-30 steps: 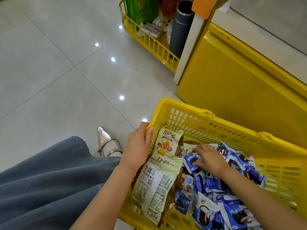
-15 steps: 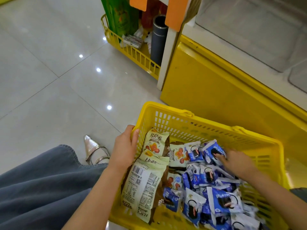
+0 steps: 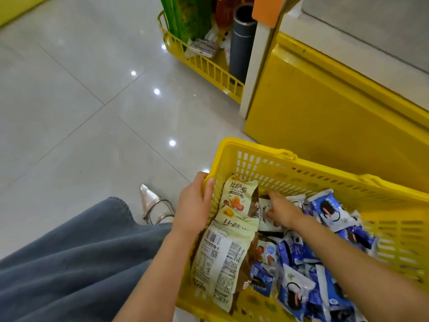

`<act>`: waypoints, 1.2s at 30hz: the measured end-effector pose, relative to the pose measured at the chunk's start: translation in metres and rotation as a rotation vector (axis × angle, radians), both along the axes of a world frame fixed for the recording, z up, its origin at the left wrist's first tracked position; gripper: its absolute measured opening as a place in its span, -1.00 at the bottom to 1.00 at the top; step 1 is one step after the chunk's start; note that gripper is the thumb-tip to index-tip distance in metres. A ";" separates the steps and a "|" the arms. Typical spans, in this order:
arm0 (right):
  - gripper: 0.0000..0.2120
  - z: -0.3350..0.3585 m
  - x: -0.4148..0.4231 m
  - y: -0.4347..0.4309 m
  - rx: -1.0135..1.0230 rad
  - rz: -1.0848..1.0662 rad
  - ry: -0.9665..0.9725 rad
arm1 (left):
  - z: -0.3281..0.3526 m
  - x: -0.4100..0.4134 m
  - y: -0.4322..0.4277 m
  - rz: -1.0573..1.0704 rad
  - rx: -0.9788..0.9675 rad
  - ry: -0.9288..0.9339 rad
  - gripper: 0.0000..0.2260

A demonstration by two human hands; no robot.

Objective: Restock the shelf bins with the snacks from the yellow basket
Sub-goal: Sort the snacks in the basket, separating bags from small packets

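gripping slotted basket (image 3: pixel 301 174) with left hand (image 3: pixel 193 205), right hand (image 3: pixel 282 211) flat on glossy packets (image 3: pixel 329 210).

Top of the pile in the yellow slotted plastic basket (image 3: pixel 255 147): a pale green foil snack bag (image 3: pixel 239 194), face up, with big dark characters 比萨卷 and BISAJUAN in Latin capitals right beneath. Below it, a second pale green bag (image 3: pixel 234 220) shows only the upper parts of large dark characters. A third bag lying back-up (image 3: pixel 220 263) cuts them off; it carries a black barcode (image 3: pixel 213 238) and blocks of fine print, too small to read. The small pale packet (image 3: pixel 264 214) just beside has sideways letters, seemingly BISAJUAN. Lettering on the blue-and-white cookie packets (image 3: pixel 329 210) is unreadable.
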State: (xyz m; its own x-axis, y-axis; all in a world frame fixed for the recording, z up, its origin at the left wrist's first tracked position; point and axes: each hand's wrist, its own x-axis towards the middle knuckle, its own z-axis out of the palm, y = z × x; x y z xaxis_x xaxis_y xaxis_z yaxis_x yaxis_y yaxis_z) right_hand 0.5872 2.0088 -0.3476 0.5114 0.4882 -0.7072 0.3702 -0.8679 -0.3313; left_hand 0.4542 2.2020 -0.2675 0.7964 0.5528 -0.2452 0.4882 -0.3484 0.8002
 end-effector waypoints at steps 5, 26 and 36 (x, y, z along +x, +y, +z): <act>-0.31 -0.012 0.017 0.004 -0.134 0.161 -0.032 | 0.000 0.000 0.001 -0.023 0.009 0.003 -0.80; -0.84 0.074 0.014 -0.055 0.160 0.019 -0.465 | 0.002 0.004 0.000 -0.056 0.052 0.015 -0.74; -0.90 0.081 -0.017 -0.004 0.485 -0.642 -0.220 | 0.002 0.004 0.000 -0.041 0.040 0.012 -0.73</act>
